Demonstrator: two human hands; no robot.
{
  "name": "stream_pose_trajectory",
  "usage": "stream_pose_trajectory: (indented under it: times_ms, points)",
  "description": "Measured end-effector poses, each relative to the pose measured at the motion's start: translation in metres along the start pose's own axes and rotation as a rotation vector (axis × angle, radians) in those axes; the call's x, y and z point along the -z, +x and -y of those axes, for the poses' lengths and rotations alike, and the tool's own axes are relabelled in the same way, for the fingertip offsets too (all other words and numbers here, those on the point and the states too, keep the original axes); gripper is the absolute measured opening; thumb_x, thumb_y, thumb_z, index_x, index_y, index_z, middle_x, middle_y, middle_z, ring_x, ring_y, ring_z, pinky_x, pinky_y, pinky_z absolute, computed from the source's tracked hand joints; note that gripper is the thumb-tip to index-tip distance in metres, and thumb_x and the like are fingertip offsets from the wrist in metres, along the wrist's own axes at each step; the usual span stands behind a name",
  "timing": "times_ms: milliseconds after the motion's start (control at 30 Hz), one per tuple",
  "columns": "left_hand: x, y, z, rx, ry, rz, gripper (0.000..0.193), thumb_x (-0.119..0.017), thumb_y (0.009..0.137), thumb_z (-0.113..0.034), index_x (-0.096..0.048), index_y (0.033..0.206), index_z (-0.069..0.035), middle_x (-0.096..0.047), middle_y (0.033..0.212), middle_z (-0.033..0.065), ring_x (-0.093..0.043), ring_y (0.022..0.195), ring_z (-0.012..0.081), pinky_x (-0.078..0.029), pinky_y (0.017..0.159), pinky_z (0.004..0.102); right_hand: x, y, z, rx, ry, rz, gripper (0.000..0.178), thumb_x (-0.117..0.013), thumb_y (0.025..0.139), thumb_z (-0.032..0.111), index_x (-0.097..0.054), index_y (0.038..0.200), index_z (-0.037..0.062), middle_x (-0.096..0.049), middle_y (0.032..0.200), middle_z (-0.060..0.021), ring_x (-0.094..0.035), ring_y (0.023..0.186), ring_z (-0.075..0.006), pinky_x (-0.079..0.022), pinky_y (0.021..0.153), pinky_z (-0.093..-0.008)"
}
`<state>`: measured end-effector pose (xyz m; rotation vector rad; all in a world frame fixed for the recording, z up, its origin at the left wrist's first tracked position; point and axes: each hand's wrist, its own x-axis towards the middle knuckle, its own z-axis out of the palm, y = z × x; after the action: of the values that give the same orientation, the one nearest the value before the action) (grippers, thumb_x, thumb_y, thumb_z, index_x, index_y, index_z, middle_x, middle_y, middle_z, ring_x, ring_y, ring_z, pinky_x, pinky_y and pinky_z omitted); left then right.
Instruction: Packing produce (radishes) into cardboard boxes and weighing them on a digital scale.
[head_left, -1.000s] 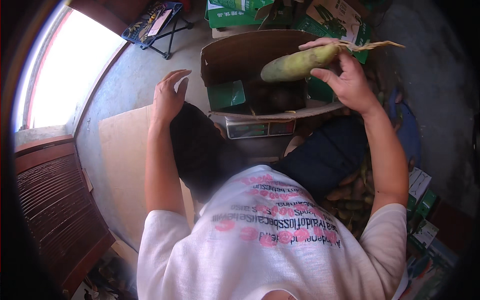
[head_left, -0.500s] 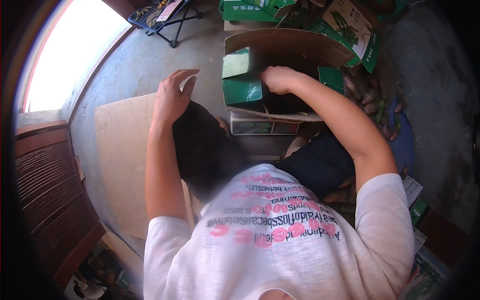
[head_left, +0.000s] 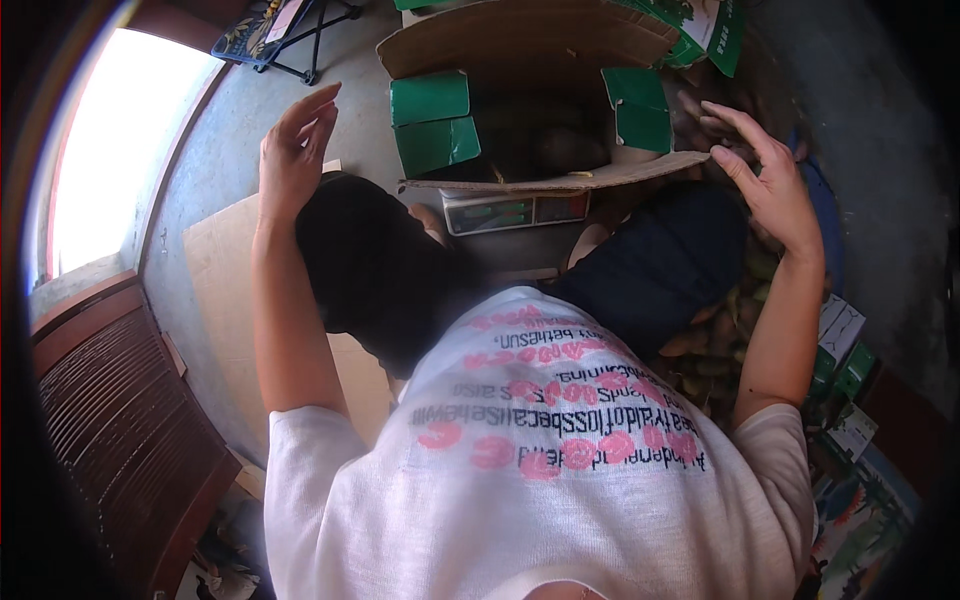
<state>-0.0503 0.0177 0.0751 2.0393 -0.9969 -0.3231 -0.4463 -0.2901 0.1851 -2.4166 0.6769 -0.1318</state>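
Observation:
My left hand (head_left: 292, 155) is raised above my left knee, its fingers stretched out and nothing in them. My right hand (head_left: 762, 185) is up beside the right front corner of a cardboard box (head_left: 530, 42), thumb and fingers apart and holding nothing. Whether its fingertips touch the box edge I cannot tell. The box stands open in front of me, with green flaps (head_left: 435, 98) folded at both ends. Inside, in shadow, lie dark rounded pieces of produce (head_left: 570, 150). Beneath the box's front is a white-framed device (head_left: 490, 214) resembling a scale.
A flat cardboard sheet (head_left: 225, 270) lies on the floor at left. Root-like brown produce (head_left: 715, 345) is heaped by my right leg. A folding stool (head_left: 262, 35) stands far left, near a brown slatted panel (head_left: 110, 400). Green cartons (head_left: 700, 25) are behind the box.
My right hand has come out of the box and moved right, opening beside its corner. My left hand remains raised and open. The whole view has shifted, so the box appears farther left and higher.

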Motion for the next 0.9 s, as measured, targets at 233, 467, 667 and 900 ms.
stream_pose_trajectory:
  times_ms: [233,467,667,900]
  points:
    - [0.005,0.037,-0.022,-0.172,0.074,-0.014,0.031,-0.062,0.104,-0.023,-0.069,0.133,-0.018,-0.075,0.117,0.0105,-0.072,0.112,0.0203,-0.056,0.095,0.0351,-0.006,-0.006,0.004,0.09,-0.009,-0.008,0.043,-0.07,0.095,0.018,-0.061,0.136,0.0058,-0.069,0.125,-0.0172,-0.065,0.119,-0.0336,-0.048,0.103,-0.039]
    - [-0.001,0.068,-0.046,-0.219,0.121,0.025,0.035,-0.065,0.101,-0.019,-0.067,0.137,-0.019,-0.069,0.132,0.0077,-0.065,0.123,0.0202,-0.05,0.107,0.0381,-0.021,0.0,0.011,0.194,-0.041,0.048,0.051,-0.075,0.089,0.015,-0.06,0.137,0.0075,-0.069,0.123,-0.0173,-0.064,0.117,-0.0346,-0.049,0.102,-0.0408]
    - [-0.024,0.08,-0.113,-0.375,0.193,0.048,0.039,-0.076,0.09,-0.023,-0.071,0.127,-0.014,-0.072,0.122,0.0124,-0.068,0.113,0.0293,-0.056,0.088,0.0464,-0.032,0.001,0.019,0.212,-0.146,0.133,0.072,-0.086,0.073,0.016,-0.059,0.139,0.0099,-0.064,0.134,-0.0141,-0.055,0.129,-0.0342,-0.046,0.108,-0.0432]
    - [-0.064,0.115,-0.078,-0.19,0.579,0.313,0.051,-0.076,0.086,-0.04,-0.066,0.133,-0.024,-0.071,0.121,0.0158,-0.067,0.115,0.0358,-0.054,0.097,0.0477,-0.069,0.011,0.031,0.286,-0.333,0.133,0.046,-0.081,0.074,0.009,-0.069,0.118,0.0098,-0.072,0.113,-0.0072,-0.062,0.118,-0.0273,-0.048,0.103,-0.0427]
